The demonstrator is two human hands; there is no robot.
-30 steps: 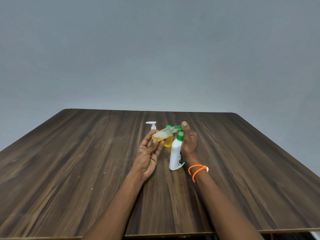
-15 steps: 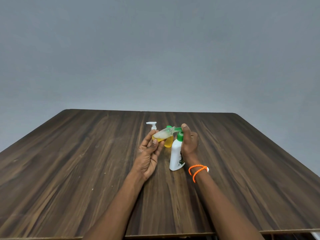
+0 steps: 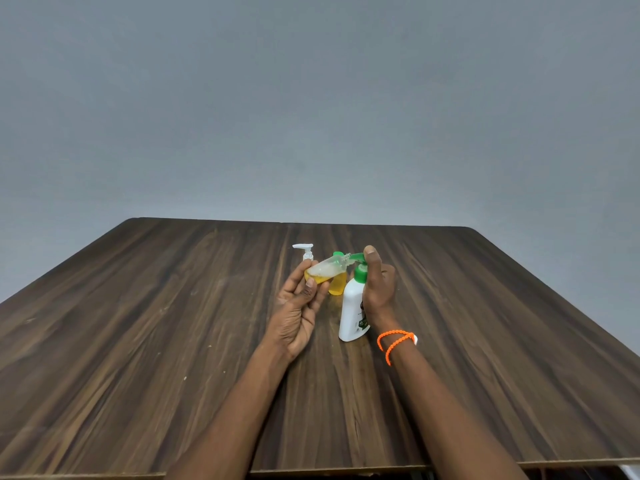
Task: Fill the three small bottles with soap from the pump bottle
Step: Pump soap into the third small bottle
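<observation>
The left hand (image 3: 298,306) pinches a small clear bottle (image 3: 325,270) in its fingertips, tipped so its mouth meets the green spout. The right hand (image 3: 377,289) curls round the pump bottle (image 3: 351,313), with its thumb on the pump top. The soap is going in. The small bottle looks about half full, so next come more soft, slow pushes. A yellow bottle (image 3: 337,287) stands just behind.

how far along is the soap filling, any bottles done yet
Looks done: yellow-filled bottle standing behind. In hand: left hand tilts a part-full small bottle at the pump bottle spout, right hand on the pump. Left: white-pump bottle, fill hidden.
</observation>
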